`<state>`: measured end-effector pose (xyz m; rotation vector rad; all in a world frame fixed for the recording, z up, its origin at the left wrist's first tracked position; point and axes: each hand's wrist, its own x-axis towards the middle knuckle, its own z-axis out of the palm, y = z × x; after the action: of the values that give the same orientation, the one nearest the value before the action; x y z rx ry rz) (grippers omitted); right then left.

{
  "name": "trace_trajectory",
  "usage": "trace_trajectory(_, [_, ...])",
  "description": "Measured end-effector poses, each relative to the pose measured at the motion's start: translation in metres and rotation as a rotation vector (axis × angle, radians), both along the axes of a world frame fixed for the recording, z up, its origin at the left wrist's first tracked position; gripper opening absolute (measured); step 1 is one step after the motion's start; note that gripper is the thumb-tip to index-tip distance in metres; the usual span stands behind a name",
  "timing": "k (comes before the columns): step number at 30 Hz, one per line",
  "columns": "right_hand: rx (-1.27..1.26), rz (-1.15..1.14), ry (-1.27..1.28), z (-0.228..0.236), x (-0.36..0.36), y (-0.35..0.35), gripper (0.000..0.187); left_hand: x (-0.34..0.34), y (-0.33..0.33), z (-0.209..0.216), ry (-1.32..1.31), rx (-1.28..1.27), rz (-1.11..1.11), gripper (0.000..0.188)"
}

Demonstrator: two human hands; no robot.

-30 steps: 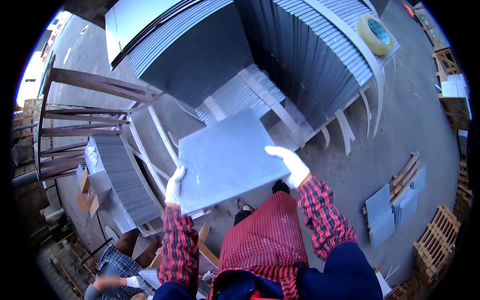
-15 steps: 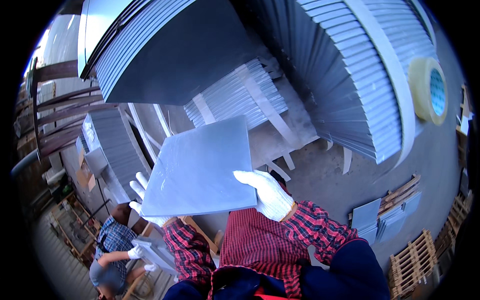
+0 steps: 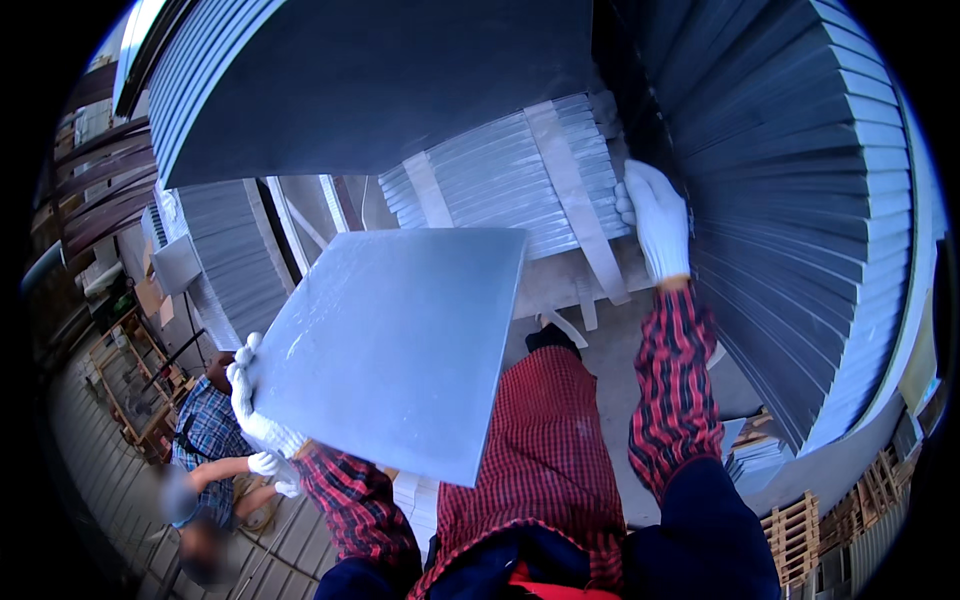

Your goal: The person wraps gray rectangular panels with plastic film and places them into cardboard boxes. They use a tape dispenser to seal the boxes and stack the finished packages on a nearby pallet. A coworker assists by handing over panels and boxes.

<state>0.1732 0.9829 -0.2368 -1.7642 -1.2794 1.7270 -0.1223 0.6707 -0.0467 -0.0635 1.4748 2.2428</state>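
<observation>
A square grey panel [image 3: 400, 340] is tilted in front of me, its smooth face turned up. My left hand [image 3: 262, 400], in a white knitted glove, grips it by the left edge; some fingers curl over the rim and the others are hidden beneath. My right hand [image 3: 658, 220], gloved alike, is stretched forward past the panel to the right end of a low strapped stack of grey panels [image 3: 500, 180]. Its fingers are loosely bent and nothing shows in them. Whether they touch the stack I cannot tell.
A tall stack with a dark face [image 3: 380, 100] stands ahead, another dark ribbed stack [image 3: 770, 220] close on the right. A co-worker in a checked shirt [image 3: 210, 425] bends at lower left. Wooden pallets [image 3: 795, 535] lie at lower right.
My right hand has let go of the panel and moved forward and right to the low stack. The panel now rests in my left hand alone, tipped down at its right corner.
</observation>
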Motion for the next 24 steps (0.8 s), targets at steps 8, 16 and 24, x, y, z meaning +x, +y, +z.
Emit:
trace_trajectory(8, [0.423,0.607,-0.576,-0.170,-0.045,0.083,0.068,-0.013,-0.025,-0.021,0.138,0.005,-0.152,0.024])
trace_trajectory(16, [0.093,0.689,-0.659,-0.332,0.012,0.126,0.049,-0.036,-0.012,-0.069,0.882,0.269,-0.674,0.109])
trace_trajectory(24, [-0.146,0.100,-0.146,-0.042,0.026,0.000,0.047,0.013,-0.023,-0.027,0.119,0.036,0.012,0.021])
